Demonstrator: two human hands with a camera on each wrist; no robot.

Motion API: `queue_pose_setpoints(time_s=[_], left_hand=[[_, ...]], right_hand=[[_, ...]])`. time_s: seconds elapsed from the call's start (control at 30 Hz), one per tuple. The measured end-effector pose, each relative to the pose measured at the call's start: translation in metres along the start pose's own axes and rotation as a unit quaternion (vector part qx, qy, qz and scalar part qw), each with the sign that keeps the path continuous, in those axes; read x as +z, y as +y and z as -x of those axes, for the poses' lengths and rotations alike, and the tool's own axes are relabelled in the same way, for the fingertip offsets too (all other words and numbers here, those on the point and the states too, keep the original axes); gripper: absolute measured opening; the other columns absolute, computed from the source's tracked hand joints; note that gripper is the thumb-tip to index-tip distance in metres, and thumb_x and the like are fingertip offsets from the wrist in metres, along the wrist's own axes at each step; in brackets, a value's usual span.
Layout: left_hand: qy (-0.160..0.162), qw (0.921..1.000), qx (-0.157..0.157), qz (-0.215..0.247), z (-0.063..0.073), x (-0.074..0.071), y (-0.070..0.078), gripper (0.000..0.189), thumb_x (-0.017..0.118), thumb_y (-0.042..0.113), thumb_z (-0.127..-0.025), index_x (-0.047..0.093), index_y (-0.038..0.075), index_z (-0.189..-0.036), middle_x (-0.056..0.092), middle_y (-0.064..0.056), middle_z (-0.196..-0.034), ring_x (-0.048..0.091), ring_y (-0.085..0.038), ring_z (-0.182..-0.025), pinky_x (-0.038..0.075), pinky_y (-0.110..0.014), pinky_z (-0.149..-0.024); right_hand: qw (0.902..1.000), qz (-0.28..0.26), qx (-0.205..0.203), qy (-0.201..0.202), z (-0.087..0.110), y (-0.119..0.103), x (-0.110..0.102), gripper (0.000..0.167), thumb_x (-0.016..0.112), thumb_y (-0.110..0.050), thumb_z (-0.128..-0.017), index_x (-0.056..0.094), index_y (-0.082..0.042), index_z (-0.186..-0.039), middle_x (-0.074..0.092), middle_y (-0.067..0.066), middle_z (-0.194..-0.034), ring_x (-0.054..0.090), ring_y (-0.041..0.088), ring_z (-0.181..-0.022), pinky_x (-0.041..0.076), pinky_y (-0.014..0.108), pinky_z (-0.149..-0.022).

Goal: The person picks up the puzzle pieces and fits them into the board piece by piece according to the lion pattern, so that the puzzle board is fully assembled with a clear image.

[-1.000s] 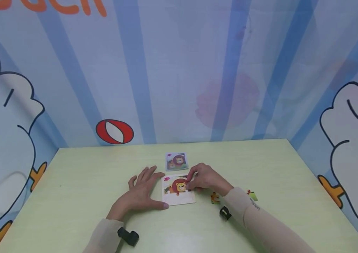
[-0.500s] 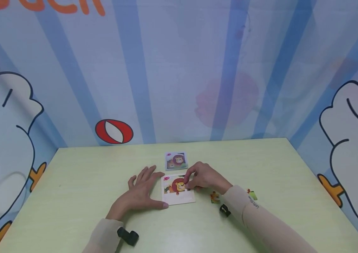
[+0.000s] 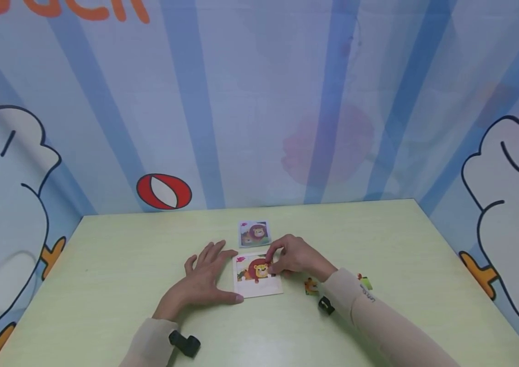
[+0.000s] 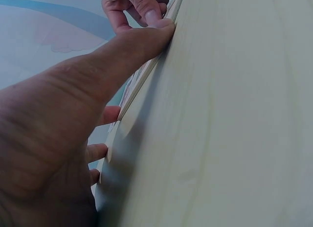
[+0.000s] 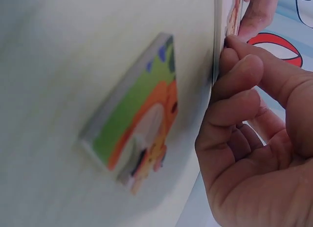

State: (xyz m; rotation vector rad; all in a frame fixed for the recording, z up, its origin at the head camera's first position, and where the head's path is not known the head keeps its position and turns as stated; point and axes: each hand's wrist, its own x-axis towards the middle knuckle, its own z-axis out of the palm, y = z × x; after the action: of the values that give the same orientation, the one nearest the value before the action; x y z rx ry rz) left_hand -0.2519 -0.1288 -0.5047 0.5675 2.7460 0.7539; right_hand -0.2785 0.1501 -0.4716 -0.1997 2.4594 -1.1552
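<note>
A square puzzle board point(image 3: 257, 290) lies on the table, its upper part filled with a lion picture and its lower strip bare white. My left hand point(image 3: 206, 282) is spread along the board's left side, thumb at the near corner and index finger at the far one. At the right of the lion picture, my right hand point(image 3: 299, 257) pinches a puzzle piece between thumb and index finger. Those fingers mostly hide the piece; in the right wrist view the fingertips point(image 5: 229, 43) meet at the board's edge. Two loose puzzle pieces point(image 3: 311, 286) lie beneath and beyond the right forearm.
Just behind the board sits a small card point(image 3: 254, 234) with the same lion picture. The pale wooden table point(image 3: 126, 265) meets a blue striped backdrop point(image 3: 259, 102) at its far edge. Black wrist cameras point(image 3: 185, 344) sit on both sleeves.
Thumb and index finger of the right hand have shifted slightly left over the lion picture. The left hand keeps its place; the whole view has drifted a little.
</note>
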Motion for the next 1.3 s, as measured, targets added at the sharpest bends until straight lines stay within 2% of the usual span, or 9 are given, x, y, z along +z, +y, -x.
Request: queue_pose_setpoints(time_s=[0.13,0.3,0.63,0.93,1.17,1.3], left_hand=[[0.001,1.0000,-0.001,0.001,0.001,-0.001,0.001,0.107,0.091,0.064,-0.071,0.044,0.031,-0.161,0.017,-0.009,-0.182,0.005,-0.041,-0.170,0.006,-0.079,-0.127],[0.003,1.0000,0.003,0.005,0.003,-0.002,0.002,0.107,0.092,0.063,-0.071,0.045,0.029,-0.161,0.017,-0.011,-0.182,0.006,-0.043,-0.169,0.007,-0.079,-0.126],[0.004,1.0000,0.001,0.006,0.003,-0.001,0.001,0.106,0.092,0.062,-0.071,0.045,0.029,-0.161,0.018,-0.010,-0.182,0.006,-0.042,-0.169,0.007,-0.079,-0.126],[0.005,1.0000,0.004,0.006,0.002,-0.001,0.000,0.107,0.092,0.063,-0.072,0.044,0.029,-0.161,0.016,-0.010,-0.182,0.005,-0.041,-0.170,0.007,-0.078,-0.127],[0.003,1.0000,0.005,0.004,0.000,0.000,-0.001,0.107,0.091,0.063,-0.072,0.044,0.029,-0.161,0.017,-0.009,-0.182,0.007,-0.041,-0.169,0.008,-0.079,-0.126],[0.006,1.0000,0.006,0.004,0.000,0.000,-0.001,0.107,0.091,0.063,-0.072,0.045,0.029,-0.161,0.017,-0.009,-0.182,0.007,-0.041,-0.169,0.009,-0.080,-0.126]], right_hand=[[0.9999,-0.013,0.003,0.009,0.004,0.003,-0.007,0.009,0.086,-0.016,-0.091,0.081,-0.019,-0.097,0.063,0.003,-0.062,0.052,0.017,-0.052,0.044,0.028,-0.055],[0.9994,-0.027,0.009,0.021,0.011,0.009,-0.022,0.009,0.083,-0.019,-0.094,0.080,-0.017,-0.103,0.067,0.007,-0.068,0.056,0.019,-0.056,0.050,0.031,-0.059],[0.9994,-0.021,0.016,0.021,0.027,0.025,-0.044,0.019,0.085,-0.022,-0.093,0.079,-0.014,-0.109,0.074,0.011,-0.082,0.066,0.022,-0.064,0.053,0.034,-0.065],[0.9993,-0.015,0.026,0.021,0.043,0.040,-0.051,0.018,0.084,-0.019,-0.093,0.080,-0.011,-0.108,0.072,0.008,-0.080,0.062,0.020,-0.066,0.055,0.033,-0.067],[0.9997,0.002,0.023,0.012,0.057,0.050,-0.050,0.015,0.086,-0.018,-0.091,0.080,-0.012,-0.104,0.068,0.002,-0.077,0.055,0.015,-0.061,0.044,0.029,-0.055],[1.0000,-0.001,0.008,0.006,0.063,0.056,-0.048,0.015,0.084,-0.012,-0.090,0.080,-0.008,-0.104,0.068,0.002,-0.075,0.054,0.014,-0.060,0.045,0.029,-0.058]])
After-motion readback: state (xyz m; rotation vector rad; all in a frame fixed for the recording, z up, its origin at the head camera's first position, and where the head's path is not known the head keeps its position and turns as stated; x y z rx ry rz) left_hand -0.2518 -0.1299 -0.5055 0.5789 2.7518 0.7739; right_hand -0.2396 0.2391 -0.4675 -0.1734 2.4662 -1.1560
